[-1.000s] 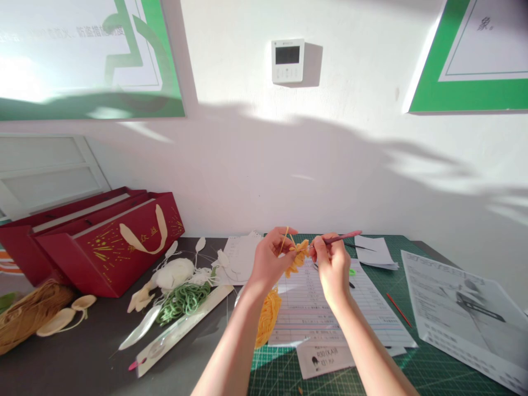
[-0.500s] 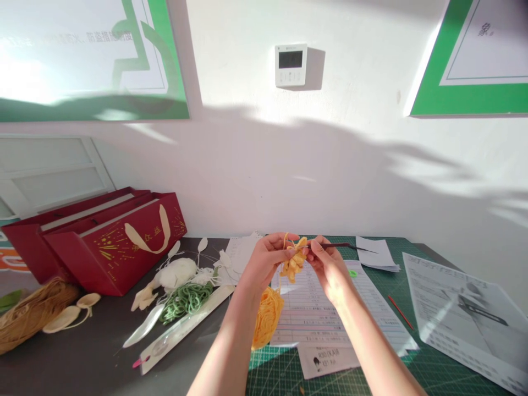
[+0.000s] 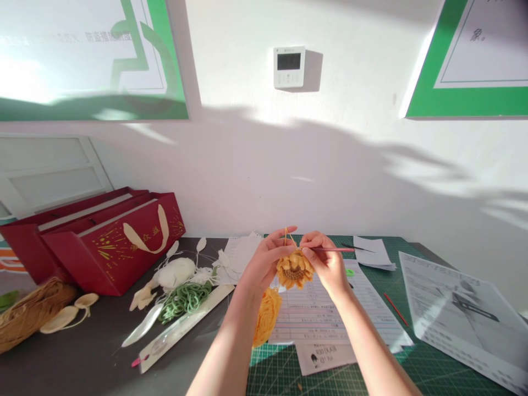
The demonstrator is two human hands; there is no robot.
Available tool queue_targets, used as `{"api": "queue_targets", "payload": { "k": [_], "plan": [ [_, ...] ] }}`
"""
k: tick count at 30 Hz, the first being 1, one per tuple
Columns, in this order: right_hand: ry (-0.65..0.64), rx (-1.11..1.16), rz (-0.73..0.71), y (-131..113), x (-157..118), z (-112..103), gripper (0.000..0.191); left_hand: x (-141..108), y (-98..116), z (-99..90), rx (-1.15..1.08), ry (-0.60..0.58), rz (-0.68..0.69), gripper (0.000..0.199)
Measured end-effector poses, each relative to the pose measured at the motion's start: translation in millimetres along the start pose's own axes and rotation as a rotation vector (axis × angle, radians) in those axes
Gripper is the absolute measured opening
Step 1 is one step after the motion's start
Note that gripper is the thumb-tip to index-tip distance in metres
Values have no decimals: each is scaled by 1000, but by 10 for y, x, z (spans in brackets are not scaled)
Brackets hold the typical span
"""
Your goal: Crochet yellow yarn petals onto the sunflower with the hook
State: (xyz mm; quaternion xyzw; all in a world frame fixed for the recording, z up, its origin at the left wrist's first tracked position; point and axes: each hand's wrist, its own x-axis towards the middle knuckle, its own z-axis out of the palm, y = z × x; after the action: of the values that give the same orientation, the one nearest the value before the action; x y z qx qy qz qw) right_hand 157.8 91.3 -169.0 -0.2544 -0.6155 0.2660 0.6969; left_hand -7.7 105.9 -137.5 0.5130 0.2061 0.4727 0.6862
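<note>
A crocheted sunflower [image 3: 294, 269] with yellow petals and a brown centre hangs just below my hands. My left hand [image 3: 264, 261] pinches its top edge, and a yellow yarn strand runs up over the fingers. My right hand [image 3: 325, 257] grips a thin crochet hook [image 3: 334, 249] with a pink handle, and its fingers meet the top of the flower. The hook's tip is hidden among the fingers. Below the flower, a yellow yarn ball [image 3: 267, 318] lies on a printed form [image 3: 325, 313], partly behind my left forearm.
A green cutting mat [image 3: 412, 258] lies under the papers. To the left stand red gift bags [image 3: 111, 247], with white yarn [image 3: 173, 273], green yarn [image 3: 185, 302], white petal shapes and a raffia bundle [image 3: 28, 313] on the dark tabletop. A wall rises behind.
The yellow piece has turned, and its brown centre now faces me as a flower. My right hand has moved closer to the left, and the hook now lies nearly level.
</note>
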Motion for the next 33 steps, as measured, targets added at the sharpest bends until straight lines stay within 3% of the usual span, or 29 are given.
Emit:
{"api": "queue_targets", "payload": {
  "k": [5, 11, 21, 25, 33],
  "plan": [
    [117, 48, 21, 45, -24, 63, 16, -28, 43, 70, 25, 76, 27, 72],
    [182, 96, 51, 45, -61, 135, 19, -26, 36, 84, -21, 53, 36, 80],
    [383, 115, -40, 40, -192, 268, 8, 2, -56, 99, -174, 33, -35, 89],
    [390, 244, 16, 48, -159, 289, 14, 32, -150, 107, -224, 13, -52, 89],
    [357, 410, 130, 101, -99, 252, 25, 27, -103, 151, -193, -7, 84, 90]
  ]
}}
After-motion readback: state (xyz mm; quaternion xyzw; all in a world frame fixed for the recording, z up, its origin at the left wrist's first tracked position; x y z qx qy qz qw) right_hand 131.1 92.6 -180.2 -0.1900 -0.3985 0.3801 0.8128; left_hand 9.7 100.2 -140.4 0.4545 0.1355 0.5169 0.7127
